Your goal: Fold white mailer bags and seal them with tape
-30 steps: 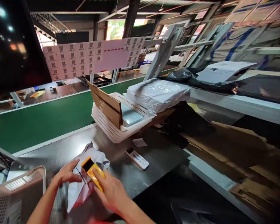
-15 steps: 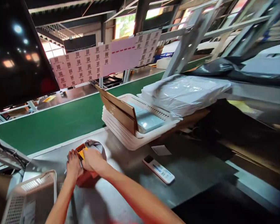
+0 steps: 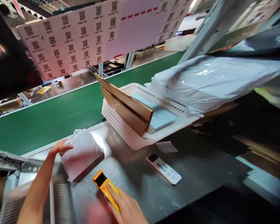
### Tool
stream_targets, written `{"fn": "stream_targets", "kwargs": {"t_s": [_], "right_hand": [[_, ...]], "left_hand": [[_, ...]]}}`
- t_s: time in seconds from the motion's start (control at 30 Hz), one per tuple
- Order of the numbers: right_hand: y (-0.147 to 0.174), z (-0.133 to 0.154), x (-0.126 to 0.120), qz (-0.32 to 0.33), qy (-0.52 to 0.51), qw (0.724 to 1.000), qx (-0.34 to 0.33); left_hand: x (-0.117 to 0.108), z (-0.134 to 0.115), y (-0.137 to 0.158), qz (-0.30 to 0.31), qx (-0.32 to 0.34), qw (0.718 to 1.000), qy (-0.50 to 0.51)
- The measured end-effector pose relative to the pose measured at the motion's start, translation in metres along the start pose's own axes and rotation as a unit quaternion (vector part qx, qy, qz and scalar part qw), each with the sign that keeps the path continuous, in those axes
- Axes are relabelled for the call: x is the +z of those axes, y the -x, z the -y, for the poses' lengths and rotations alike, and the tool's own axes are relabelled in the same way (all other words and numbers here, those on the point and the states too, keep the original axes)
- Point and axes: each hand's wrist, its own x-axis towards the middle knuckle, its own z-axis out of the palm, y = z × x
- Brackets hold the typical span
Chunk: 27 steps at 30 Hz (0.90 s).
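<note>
— Parcel (image 3: 82, 153) where?
— On the table (image 3: 135, 174), left hand (image 3: 60, 147) lying open on its far corner.
— Scanner (image 3: 105, 189)?
— Right hand (image 3: 127, 209) closed on it, seemingly resting on the table.

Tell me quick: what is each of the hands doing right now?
Left hand: open, resting on the grey parcel.
Right hand: holding the yellow scanner.

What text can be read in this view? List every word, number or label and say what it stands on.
None can be read.
Hanging code sheet: square codes with captions, too small.
White remote: blue marking, blurred.
Cardboard: faint mark, illegible.
Yellow scanner, under the right hand: no text shows.
</note>
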Motion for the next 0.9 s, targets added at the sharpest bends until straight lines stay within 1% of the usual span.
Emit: {"fn": "stream_targets", "kwargs": {"t_s": [0.07, 0.17, 0.23, 0.3, 0.33, 0.37, 0.43, 0.47, 0.53, 0.6, 0.7, 0.77, 0.83, 0.9], "right_hand": [[-0.019, 0.005, 0.010, 0.023, -0.010, 0.999, 0.024], [-0.044, 0.012, 0.026, 0.091, -0.018, 0.993, 0.076], [-0.054, 0.013, 0.037, 0.121, -0.025, 0.988, 0.089], [-0.058, 0.013, 0.047, 0.128, -0.034, 0.987, 0.094], [-0.059, 0.012, 0.050, 0.126, -0.039, 0.987, 0.095], [-0.059, 0.011, 0.051, 0.120, -0.042, 0.987, 0.096], [-0.058, 0.010, 0.050, 0.111, -0.048, 0.988, 0.095], [-0.058, 0.009, 0.047, 0.109, -0.050, 0.988, 0.092], [-0.054, 0.008, 0.038, 0.105, -0.058, 0.989, 0.087], [-0.045, 0.008, 0.027, 0.091, -0.078, 0.989, 0.084], [-0.023, 0.008, 0.012, 0.052, -0.095, 0.992, 0.069], [-0.010, 0.008, 0.005, 0.044, -0.087, 0.994, 0.057], [-0.007, 0.008, 0.002, 0.062, -0.077, 0.993, 0.061], [-0.020, 0.010, 0.001, 0.103, -0.063, 0.989, 0.080]], "left_hand": [[0.005, 0.006, -0.007, 0.012, -0.006, 1.000, 0.000], [0.016, 0.006, -0.008, 0.009, -0.022, 1.000, -0.016], [0.028, -0.001, -0.003, -0.028, -0.044, 0.997, -0.055], [0.046, -0.014, 0.009, -0.080, -0.051, 0.988, -0.125], [0.058, -0.021, 0.018, -0.086, -0.045, 0.982, -0.161], [0.071, -0.028, 0.026, -0.069, -0.034, 0.978, -0.192], [0.097, -0.039, 0.043, 0.001, -0.013, 0.971, -0.240], [0.108, -0.043, 0.049, 0.029, -0.012, 0.965, -0.262], [0.120, -0.047, 0.055, 0.048, -0.019, 0.953, -0.300], [0.117, -0.047, 0.054, 0.052, -0.019, 0.949, -0.312], [0.097, -0.045, 0.045, 0.060, -0.010, 0.954, -0.295], [0.083, -0.045, 0.040, 0.057, -0.004, 0.955, -0.290], [0.072, -0.045, 0.037, 0.059, 0.001, 0.954, -0.295], [0.067, -0.044, 0.035, 0.069, 0.005, 0.952, -0.299]]}}
